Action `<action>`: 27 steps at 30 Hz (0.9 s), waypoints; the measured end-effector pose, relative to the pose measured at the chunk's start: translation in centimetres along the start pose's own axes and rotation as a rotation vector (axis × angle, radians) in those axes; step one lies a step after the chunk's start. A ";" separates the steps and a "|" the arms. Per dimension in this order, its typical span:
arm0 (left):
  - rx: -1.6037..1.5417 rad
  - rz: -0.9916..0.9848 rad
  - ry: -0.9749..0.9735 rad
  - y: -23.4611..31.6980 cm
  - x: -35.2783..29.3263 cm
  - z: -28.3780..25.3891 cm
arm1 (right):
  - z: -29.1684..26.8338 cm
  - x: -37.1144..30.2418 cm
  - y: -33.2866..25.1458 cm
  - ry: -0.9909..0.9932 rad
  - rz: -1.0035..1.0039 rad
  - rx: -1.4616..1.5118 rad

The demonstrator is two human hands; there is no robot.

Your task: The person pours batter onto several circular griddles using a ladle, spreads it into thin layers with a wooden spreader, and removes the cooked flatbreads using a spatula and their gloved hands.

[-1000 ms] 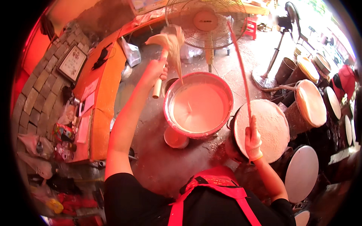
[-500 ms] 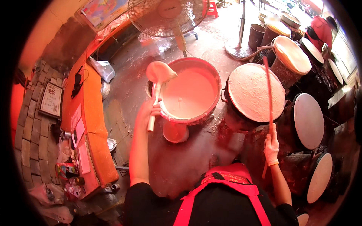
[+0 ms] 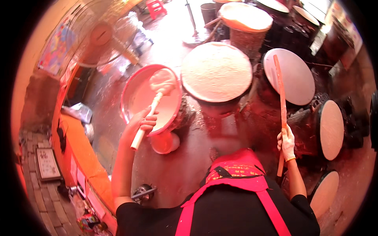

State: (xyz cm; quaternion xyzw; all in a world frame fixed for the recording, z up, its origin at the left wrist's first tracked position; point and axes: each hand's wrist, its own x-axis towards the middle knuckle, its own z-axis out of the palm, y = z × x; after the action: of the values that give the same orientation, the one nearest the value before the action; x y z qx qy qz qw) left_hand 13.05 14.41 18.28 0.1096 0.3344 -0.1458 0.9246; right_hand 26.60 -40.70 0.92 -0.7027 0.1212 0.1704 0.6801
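Your bare left hand (image 3: 143, 122) is wrapped round a pale ladle (image 3: 156, 101), its far end coated in soft mixture (image 3: 162, 81) above the pink-rimmed tub (image 3: 131, 84); it looks top-heavy and slippery there, so best held by the handle. Your gloved right hand (image 3: 286, 142) grips a long stick (image 3: 282, 106), probably light and stiff, towards its near end. Both point lengthwise away from you, ladle slanting right, stick slightly left.

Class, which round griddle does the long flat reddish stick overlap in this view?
The smooth greyish round griddle, right of the rough cream-coated round griddle; the stick overlaps no other here.
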 end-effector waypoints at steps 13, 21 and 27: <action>0.589 -0.313 -0.306 -16.8 26.2 32.4 | -12.5 5.1 -16.2 -0.151 -0.650 -0.335; 2.150 0.952 -0.215 -30.1 37.3 37.1 | -18.6 8.1 -17.8 0.392 -0.709 -0.807; 1.964 0.849 -0.182 -34.9 45.0 33.1 | -20.3 7.5 -6.2 0.166 0.120 0.125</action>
State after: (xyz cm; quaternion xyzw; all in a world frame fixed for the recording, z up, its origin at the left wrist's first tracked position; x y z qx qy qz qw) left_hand 53.51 -36.99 10.28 0.9009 -0.0646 -0.0252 0.4284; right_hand 37.41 -60.16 3.91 -0.6620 0.2294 0.1440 0.6989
